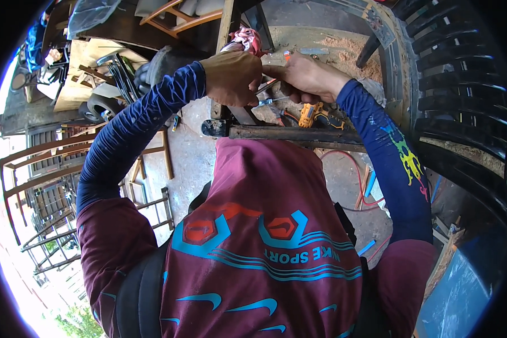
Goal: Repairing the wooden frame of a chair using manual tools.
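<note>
My left hand [234, 79] is closed, its fingers curled round something I cannot make out, just in front of a crumpled red-and-white cloth [247, 38]. Beside it my right hand [310, 76] is pinched on something small near an orange tip [287, 56]; its fingertips are partly hidden. Below both hands a dark wooden frame rail [293, 133] runs crosswise, close to my body. A yellow-and-black drill [311, 115] lies under my right hand, with other small tools next to it, partly covered.
Dark slatted furniture [456, 73] stands along the right. At the left are tyres [104, 107], plywood [81, 59] and stacked wooden chair frames [50, 160]. A red hose [359, 180] crosses the floor at lower right. A blue-clad person [36, 42] is at the far upper left.
</note>
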A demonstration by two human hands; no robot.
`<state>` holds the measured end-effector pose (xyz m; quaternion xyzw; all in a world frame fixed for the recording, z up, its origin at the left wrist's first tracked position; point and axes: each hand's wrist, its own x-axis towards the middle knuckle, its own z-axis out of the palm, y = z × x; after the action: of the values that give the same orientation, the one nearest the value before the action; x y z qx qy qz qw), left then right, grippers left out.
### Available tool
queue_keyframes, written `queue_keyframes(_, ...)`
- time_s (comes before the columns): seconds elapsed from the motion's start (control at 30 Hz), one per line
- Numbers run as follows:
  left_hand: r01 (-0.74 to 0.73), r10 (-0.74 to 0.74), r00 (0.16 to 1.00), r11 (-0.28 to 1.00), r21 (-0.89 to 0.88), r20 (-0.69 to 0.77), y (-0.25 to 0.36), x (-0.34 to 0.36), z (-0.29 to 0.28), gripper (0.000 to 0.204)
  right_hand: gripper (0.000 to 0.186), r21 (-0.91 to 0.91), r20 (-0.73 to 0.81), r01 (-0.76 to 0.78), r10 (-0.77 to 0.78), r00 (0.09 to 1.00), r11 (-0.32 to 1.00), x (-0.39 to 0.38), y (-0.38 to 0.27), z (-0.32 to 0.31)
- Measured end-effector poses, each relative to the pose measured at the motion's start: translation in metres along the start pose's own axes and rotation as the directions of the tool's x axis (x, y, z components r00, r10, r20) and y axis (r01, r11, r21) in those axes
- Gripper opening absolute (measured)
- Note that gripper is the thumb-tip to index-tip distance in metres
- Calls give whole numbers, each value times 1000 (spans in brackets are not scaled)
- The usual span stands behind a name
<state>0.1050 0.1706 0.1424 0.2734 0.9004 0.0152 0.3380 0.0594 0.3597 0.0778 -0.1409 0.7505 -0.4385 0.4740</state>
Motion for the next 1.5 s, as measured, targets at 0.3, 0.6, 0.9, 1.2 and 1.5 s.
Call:
queue_keyframes(0.3, -2, 4, 999, 999, 51, -42, 7, -3, 0, 24, 56, 172, 65, -139, 130, 989, 975, -8, -8, 0)
queue_keyframes(0.6, -204, 177, 962, 972, -118, -208, -14, -3, -19, 31, 34, 346, 175, -29, -34, 984, 938, 5, 2, -1)
queue_keyframes(0.9, -196, -10, 886, 898, -393, -464, -68, -101, -101, 30, 21, 36, -42, 378, -377, 925, 925, 11, 8, 4)
queue_keyframes(1.2, -51, -355, 904, 465, -884, -239, -89, -80, 113, 81, 16, -53, 220, 378, -358, 907, 924, 7, 1, -10)
queue_keyframes(1.5, -195, -44, 980, -72, -978, -192, -64, -72, 149, 128, 33, -120, 655, -183, 217, 724, 976, 28, -42, -31)
